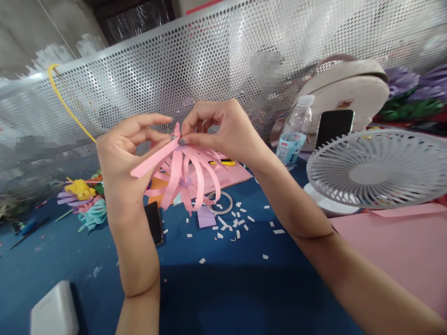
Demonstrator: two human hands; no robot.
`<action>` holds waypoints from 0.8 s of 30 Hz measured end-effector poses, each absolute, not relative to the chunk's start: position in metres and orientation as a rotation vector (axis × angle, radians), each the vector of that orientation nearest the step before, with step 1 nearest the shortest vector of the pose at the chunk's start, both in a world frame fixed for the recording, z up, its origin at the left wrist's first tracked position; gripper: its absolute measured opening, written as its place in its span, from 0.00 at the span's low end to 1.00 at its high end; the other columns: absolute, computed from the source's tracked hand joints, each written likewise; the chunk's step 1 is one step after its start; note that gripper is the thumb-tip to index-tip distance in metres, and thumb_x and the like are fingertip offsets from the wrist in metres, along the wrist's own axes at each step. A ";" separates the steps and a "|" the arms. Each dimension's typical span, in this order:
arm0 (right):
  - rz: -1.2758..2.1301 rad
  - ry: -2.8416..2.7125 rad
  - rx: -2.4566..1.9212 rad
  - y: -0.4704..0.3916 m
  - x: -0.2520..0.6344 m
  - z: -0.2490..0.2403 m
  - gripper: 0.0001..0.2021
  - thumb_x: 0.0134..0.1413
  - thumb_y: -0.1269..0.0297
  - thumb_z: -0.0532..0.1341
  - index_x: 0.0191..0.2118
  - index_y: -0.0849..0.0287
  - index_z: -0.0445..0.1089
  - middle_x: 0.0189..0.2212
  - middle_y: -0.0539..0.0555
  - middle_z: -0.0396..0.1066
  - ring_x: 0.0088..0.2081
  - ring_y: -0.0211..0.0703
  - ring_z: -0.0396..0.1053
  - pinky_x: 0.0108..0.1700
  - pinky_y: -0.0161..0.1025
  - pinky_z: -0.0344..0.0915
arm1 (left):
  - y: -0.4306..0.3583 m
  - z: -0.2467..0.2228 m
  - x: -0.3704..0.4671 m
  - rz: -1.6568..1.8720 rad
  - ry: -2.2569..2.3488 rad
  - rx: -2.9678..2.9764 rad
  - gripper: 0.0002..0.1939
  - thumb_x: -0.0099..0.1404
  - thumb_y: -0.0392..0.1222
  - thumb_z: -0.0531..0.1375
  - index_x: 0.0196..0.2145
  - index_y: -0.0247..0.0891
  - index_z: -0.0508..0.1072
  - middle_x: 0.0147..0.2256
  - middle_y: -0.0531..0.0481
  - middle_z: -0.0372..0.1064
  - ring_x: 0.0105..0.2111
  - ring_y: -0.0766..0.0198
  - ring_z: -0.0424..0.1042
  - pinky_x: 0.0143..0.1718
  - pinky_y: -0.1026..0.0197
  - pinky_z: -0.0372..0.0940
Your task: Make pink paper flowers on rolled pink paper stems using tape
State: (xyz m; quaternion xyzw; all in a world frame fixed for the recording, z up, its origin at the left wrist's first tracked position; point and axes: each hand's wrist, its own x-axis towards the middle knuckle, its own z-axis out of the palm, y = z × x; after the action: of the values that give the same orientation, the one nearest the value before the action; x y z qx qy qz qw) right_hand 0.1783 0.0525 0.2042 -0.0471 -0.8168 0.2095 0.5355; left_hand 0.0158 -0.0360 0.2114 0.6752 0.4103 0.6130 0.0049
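A pink paper-strip flower (199, 179) hangs in the air above the table, its curved strips spreading downward like a lantern. My left hand (131, 144) pinches it near the top, with a loose flat pink strip (150, 163) lying along the thumb. From the other side, my right hand (220, 128) grips the same top point between thumb and fingers. Both sets of fingertips nearly meet there, beside a small upright pink tip (177, 129). Through the strips a purple centre (186, 181) shows at the bottom.
White paper scraps (233, 223), a roll of tape (223, 203), a purple paper square (206, 217) and a phone (153, 223) lie on the blue table. Paper flowers (85, 200) are left; a bottle (295, 135), bag (349, 90) and grey fan (377, 172) right. Perforated metal (146, 70) stands behind.
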 end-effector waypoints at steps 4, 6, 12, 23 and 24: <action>0.452 -1.989 -0.182 0.053 0.178 0.203 0.05 0.53 0.67 0.66 0.31 0.61 0.69 0.32 0.49 0.71 0.32 0.35 0.65 0.35 0.35 0.63 | -0.036 0.211 0.014 1.936 1.227 2.081 0.12 0.54 0.37 0.71 0.38 0.40 0.80 0.27 0.51 0.77 0.24 0.65 0.73 0.23 0.63 0.68; 0.447 -1.993 -0.190 0.052 0.179 0.203 0.06 0.53 0.66 0.66 0.34 0.60 0.68 0.35 0.50 0.71 0.34 0.35 0.66 0.36 0.34 0.64 | -0.036 0.212 0.012 1.876 1.227 2.101 0.11 0.55 0.37 0.70 0.39 0.41 0.80 0.27 0.52 0.77 0.24 0.64 0.73 0.23 0.63 0.69; 0.431 -2.047 -0.176 0.049 0.182 0.205 0.04 0.55 0.66 0.64 0.35 0.60 0.68 0.35 0.49 0.71 0.35 0.35 0.66 0.37 0.34 0.65 | -0.036 0.214 0.010 1.820 1.249 2.216 0.12 0.57 0.36 0.69 0.41 0.41 0.80 0.33 0.50 0.79 0.28 0.63 0.75 0.23 0.64 0.69; 0.328 -2.006 -0.310 0.053 0.181 0.205 0.04 0.51 0.73 0.62 0.33 0.59 0.72 0.33 0.49 0.74 0.33 0.36 0.67 0.37 0.36 0.66 | -0.033 0.211 0.008 1.724 1.301 2.230 0.13 0.64 0.37 0.62 0.47 0.41 0.78 0.29 0.53 0.78 0.32 0.61 0.78 0.33 0.62 0.73; 0.324 -2.001 -0.316 0.053 0.181 0.205 0.04 0.51 0.73 0.62 0.33 0.59 0.72 0.34 0.50 0.74 0.33 0.37 0.67 0.37 0.36 0.66 | -0.032 0.210 0.008 1.722 1.311 2.248 0.14 0.64 0.36 0.61 0.47 0.41 0.78 0.29 0.53 0.78 0.33 0.60 0.78 0.35 0.62 0.74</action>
State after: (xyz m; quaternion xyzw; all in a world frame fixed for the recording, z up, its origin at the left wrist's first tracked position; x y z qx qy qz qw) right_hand 0.1813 0.0533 0.2045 -0.1319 -0.8341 0.1350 0.5184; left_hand 0.0083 -0.0324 0.2105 0.7203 0.4201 0.5519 0.0107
